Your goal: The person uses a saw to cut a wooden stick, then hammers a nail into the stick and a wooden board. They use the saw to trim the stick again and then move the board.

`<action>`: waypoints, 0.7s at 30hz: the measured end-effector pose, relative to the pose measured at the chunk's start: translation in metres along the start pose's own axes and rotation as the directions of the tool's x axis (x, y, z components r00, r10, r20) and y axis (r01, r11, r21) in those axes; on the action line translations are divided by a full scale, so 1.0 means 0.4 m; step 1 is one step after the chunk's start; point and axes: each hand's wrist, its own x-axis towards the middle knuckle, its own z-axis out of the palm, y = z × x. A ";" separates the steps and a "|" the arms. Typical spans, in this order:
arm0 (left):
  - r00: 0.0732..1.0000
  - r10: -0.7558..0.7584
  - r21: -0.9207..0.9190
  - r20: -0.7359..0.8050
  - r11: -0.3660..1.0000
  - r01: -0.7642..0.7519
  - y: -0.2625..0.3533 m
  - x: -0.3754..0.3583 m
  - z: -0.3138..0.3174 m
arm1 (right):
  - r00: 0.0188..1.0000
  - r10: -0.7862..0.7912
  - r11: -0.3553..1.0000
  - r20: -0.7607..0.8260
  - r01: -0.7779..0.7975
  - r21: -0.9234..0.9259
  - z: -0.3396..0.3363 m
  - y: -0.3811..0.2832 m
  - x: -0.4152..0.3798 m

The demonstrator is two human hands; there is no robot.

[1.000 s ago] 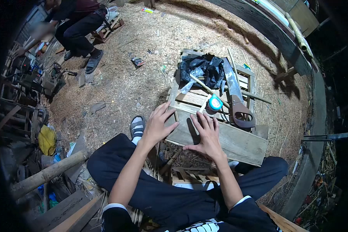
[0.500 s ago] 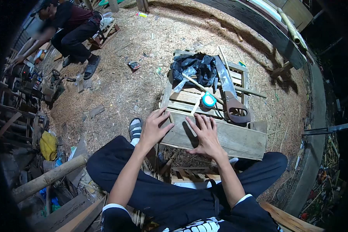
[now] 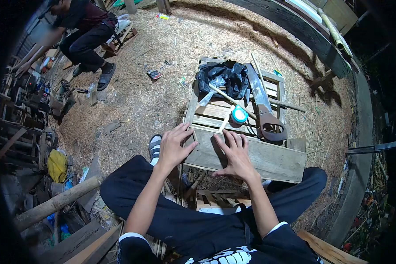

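Note:
A long grey-brown wooden board [image 3: 262, 159] lies across the near end of a slatted wooden crate [image 3: 190, 105], in front of my knees. My left hand [image 3: 175, 148] grips the board's left end, its thumb over the top face and a narrow strip of wood beside its fingertips. My right hand [image 3: 236, 157] spans the board's width, fingers at the far edge and thumb near the close edge. Just beyond those fingers sits a turquoise tape measure [image 3: 240, 114], a pale strip extending from it toward the board. A handsaw [image 3: 265, 112] with a brown handle lies right of the tape.
A black plastic bag [image 3: 233, 79] and thin sticks [image 3: 288, 105] lie on the crate. Scrap wood and a bamboo pole [image 3: 57, 203] are at my left. Another person [image 3: 86, 37] sits working at the far left. Wood shavings cover the ground [image 3: 141, 99].
The whole view has shifted slightly. Both of my hands keep nearly the same position on the board, and the tools stay where they were.

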 end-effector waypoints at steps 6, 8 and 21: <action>1.000 0.012 0.019 -0.011 1.000 -0.012 0.005 0.001 -0.002 | 1.000 0.004 1.000 -0.008 -0.004 0.009 0.006 0.000 -0.001; 1.000 0.021 0.016 -0.009 1.000 -0.021 0.006 0.001 -0.003 | 1.000 0.006 1.000 -0.008 -0.006 0.022 0.005 0.001 -0.001; 1.000 0.001 0.033 0.007 0.999 -0.001 0.000 0.000 0.002 | 0.992 -0.022 0.998 -0.124 0.028 0.052 0.055 -0.049 0.043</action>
